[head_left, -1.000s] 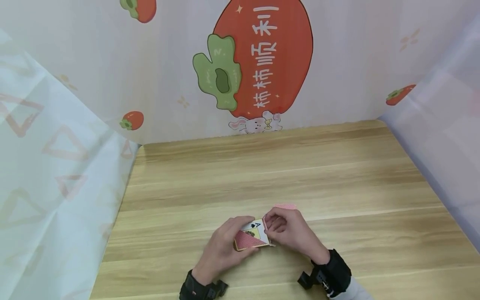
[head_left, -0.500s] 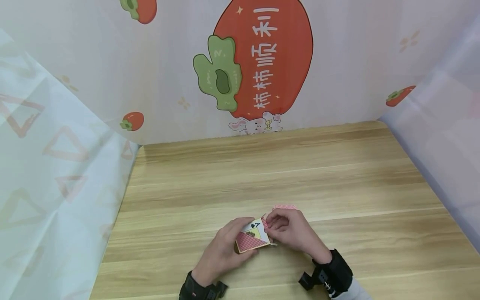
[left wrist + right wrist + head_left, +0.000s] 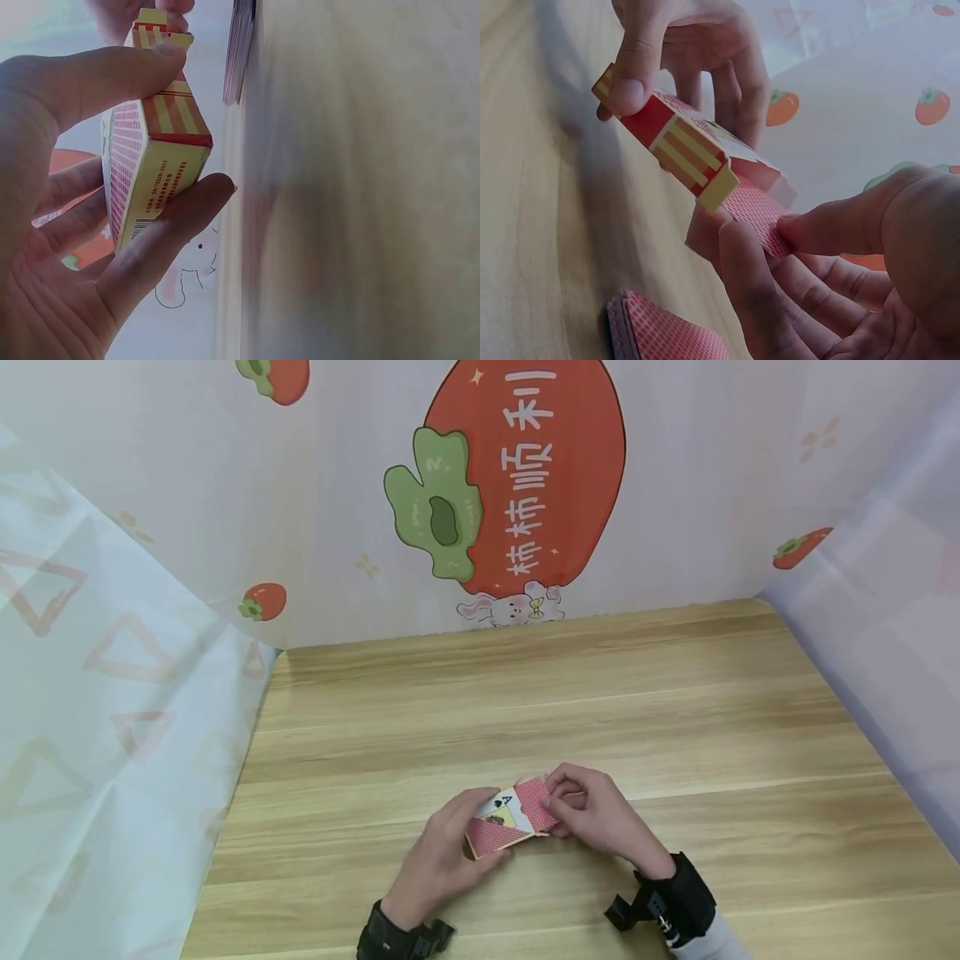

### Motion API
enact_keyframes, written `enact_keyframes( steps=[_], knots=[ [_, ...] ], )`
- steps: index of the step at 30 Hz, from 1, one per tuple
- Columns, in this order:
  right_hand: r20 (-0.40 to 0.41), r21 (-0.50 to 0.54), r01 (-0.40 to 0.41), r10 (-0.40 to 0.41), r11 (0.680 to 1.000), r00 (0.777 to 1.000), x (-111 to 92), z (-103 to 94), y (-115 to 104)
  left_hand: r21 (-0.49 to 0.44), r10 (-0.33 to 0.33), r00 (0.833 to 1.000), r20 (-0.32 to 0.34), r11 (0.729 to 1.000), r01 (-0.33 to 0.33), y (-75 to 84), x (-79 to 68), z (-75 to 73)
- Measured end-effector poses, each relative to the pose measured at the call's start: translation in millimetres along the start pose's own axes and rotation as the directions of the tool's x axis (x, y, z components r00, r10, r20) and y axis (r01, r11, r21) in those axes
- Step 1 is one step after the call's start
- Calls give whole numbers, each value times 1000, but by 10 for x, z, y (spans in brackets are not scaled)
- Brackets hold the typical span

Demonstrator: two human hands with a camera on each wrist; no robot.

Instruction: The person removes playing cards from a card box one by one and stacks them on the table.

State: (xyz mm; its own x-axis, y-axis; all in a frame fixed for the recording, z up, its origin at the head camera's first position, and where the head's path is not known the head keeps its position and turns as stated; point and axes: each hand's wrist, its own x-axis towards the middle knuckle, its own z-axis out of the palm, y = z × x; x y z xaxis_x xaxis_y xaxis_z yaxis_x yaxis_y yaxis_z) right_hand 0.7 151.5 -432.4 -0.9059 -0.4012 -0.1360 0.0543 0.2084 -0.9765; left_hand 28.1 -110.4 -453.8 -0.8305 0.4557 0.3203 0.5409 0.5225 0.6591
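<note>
My left hand (image 3: 447, 852) grips a card box (image 3: 495, 839) between thumb and fingers, tilted above the table. The box has a red patterned face, a window showing an ace of spades, and striped yellow-and-red sides (image 3: 686, 154). Its end facing right is open, with a small yellow flap (image 3: 720, 187) sticking out. Out of that end come red-backed playing cards (image 3: 534, 803), and my right hand (image 3: 600, 810) pinches their outer edge between thumb and fingers. How many cards it holds I cannot tell. The rest of them are hidden inside the box.
A stack of red-backed cards (image 3: 671, 330) lies on the wooden table (image 3: 525, 710) below my right hand, mostly hidden by it in the head view. A printed cloth (image 3: 337, 527) stands behind the table, with more cloth at both sides.
The right hand has moved slightly up and right, and much more of the red card backs shows outside the box. The left hand and box have shifted a little left.
</note>
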Motion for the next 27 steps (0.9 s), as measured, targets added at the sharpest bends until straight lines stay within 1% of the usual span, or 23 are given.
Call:
enact_keyframes(
  steps=[4, 6, 8, 11, 14, 18, 22, 25, 27],
  knots=[
    [4, 49, -31, 31, 998, 1000, -5, -70, -16, -3, -22, 1000, -11, 1000, 22, -16, 1, -9],
    [5, 61, -33, 33, 998, 999, -7, -105, -18, 2, -29, 999, -18, 1000, 29, -24, 1, -13],
    [-5, 50, -17, 18, 999, 1000, -9, -145, -13, 10, -26, 999, -29, 1000, 26, -36, 2, -16],
    [-42, 18, 15, -14, 1000, 999, -16, -213, -4, 23, -30, 999, -42, 999, 31, -53, 4, -23],
    [-114, -25, 30, -32, 999, 993, -22, -290, 6, 29, -41, 998, -54, 999, 43, -65, 1, -35],
    [-204, -43, 15, -24, 999, 979, -26, -404, 28, 42, -66, 996, -56, 997, 68, -71, -2, -56],
    [-237, 18, -8, 12, 1000, 971, -29, -517, 69, 55, -80, 996, -49, 995, 83, -79, 4, -71],
    [-251, 39, -21, 30, 999, 968, -23, -580, 100, 55, -67, 996, -53, 996, 70, -88, 12, -73],
    [-264, 35, -30, 38, 999, 964, -14, -608, 121, 57, -53, 997, -60, 997, 56, -90, 15, -72]
  ],
)
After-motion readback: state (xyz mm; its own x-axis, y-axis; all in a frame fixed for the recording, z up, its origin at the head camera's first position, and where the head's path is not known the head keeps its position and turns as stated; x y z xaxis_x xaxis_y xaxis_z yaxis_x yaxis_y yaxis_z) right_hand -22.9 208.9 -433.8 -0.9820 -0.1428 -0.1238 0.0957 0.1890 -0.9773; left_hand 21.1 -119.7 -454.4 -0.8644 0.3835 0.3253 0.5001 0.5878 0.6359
